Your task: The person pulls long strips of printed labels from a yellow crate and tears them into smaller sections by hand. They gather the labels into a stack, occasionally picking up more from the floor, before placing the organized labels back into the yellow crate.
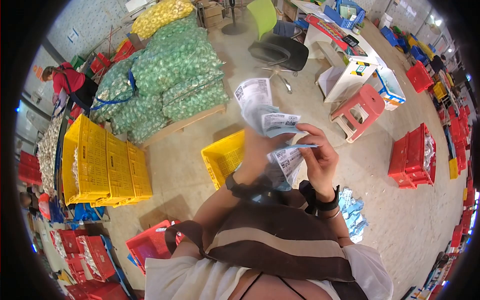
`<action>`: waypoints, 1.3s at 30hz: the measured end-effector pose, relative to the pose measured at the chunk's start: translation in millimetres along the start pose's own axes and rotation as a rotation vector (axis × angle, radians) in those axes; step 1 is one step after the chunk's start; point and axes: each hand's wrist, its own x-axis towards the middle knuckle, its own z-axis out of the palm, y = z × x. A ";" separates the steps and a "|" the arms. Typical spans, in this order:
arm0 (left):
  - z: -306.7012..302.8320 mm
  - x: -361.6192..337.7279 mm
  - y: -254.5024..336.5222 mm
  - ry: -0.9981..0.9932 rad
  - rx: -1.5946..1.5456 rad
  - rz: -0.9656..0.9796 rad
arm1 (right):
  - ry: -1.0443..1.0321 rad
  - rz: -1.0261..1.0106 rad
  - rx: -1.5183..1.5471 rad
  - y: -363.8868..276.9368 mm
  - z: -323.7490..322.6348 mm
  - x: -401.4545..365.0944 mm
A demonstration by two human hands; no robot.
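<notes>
Blurred by motion, my left hand (256, 152) is beside a fan of printed white and blue labels (281, 123); its fingers are smeared, so its grip is unclear. Another printed sheet (254, 92) rises above them. My right hand (321, 159) pinches the edge of a label between thumb and fingers, and more printed labels (289, 162) hang just left of it. Both wrists wear dark bands.
A yellow crate (220, 159) stands left of my hands, a pile of blue-white papers (352, 215) lies right on the floor. Around are green net sacks (170, 65), a red stool (361, 107), red crates (411, 157), a chair (280, 52) and, far left, a person (72, 82).
</notes>
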 end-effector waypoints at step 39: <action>-10.4 2.4 16.5 0.041 -0.023 0.102 | 0.285 0.125 0.360 -6.1 -40.9 16.0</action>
